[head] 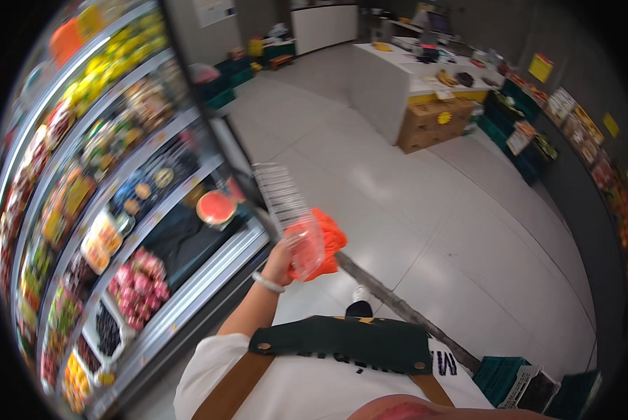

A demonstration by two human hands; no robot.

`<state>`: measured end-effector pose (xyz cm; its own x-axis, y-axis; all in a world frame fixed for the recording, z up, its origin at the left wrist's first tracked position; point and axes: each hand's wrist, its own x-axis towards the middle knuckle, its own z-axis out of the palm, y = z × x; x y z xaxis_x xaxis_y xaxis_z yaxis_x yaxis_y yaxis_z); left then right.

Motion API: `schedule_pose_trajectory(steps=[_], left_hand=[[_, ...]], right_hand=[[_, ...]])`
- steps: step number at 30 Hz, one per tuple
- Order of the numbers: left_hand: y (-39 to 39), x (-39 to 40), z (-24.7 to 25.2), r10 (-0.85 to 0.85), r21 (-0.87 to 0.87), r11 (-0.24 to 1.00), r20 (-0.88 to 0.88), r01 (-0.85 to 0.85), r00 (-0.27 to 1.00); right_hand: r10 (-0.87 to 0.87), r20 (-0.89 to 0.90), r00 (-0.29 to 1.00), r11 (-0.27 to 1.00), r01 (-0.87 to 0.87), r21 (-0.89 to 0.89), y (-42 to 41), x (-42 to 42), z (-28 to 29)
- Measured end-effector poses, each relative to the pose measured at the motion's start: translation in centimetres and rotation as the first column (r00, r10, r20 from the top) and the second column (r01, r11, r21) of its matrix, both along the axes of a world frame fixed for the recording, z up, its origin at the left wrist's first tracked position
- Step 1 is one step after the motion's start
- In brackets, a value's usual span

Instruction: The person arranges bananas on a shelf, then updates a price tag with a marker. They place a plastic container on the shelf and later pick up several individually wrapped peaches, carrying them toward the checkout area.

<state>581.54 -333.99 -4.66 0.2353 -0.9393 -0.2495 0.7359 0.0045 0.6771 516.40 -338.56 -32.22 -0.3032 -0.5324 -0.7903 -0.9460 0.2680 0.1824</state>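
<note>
My left hand point(279, 262), with a pale bracelet at the wrist, holds a long clear plastic container point(287, 202), perhaps a nested stack of them, and a bunched orange-red bag or cloth point(328, 244). Both reach out in front of me over the floor, near the front edge of a refrigerated display case. The container's near end overlaps the orange-red material. My right hand is out of view. Before me are my dark green apron point(340, 341) with brown straps and one white shoe point(361, 294).
The lit display case point(209, 262) fills the left, with fruit and a cut watermelon point(216, 207). A white counter point(379, 79) with bananas point(446, 79) stands ahead. Green crates point(497, 371) lie at the lower right. Produce racks line the right wall. A dark strip point(392, 299) crosses the floor.
</note>
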Motion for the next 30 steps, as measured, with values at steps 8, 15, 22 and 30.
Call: schedule_pose_trajectory(steps=[8, 15, 22, 30], left_hand=[[-25.7, 6.5, -1.4, 0.010, 0.125, 0.992, 0.120, -0.025, 0.993], [-40.5, 20.0, -9.0, -0.081, 0.162, 0.938, 0.962, -0.307, 0.263], [-63.6, 28.3, -5.4, -0.277, 0.261, 0.961, 0.920, 0.094, 0.276], [-87.2, 33.1, -5.9, -0.592, 0.329, 0.806, 0.423, 0.493, 0.686]], right_hand=[[0.485, 0.222, 0.846, 0.775, -0.298, -0.558, -37.5, 18.3, -2.2], [0.353, 0.936, -0.017, 0.868, -0.369, -0.334, -56.5, 64.9, 26.2], [-0.066, 0.992, 0.111, 0.997, -0.032, 0.070, -71.7, 70.2, 28.0], [-0.626, 0.651, -0.429, 0.693, 0.076, 0.717, -90.6, 73.6, 21.1]])
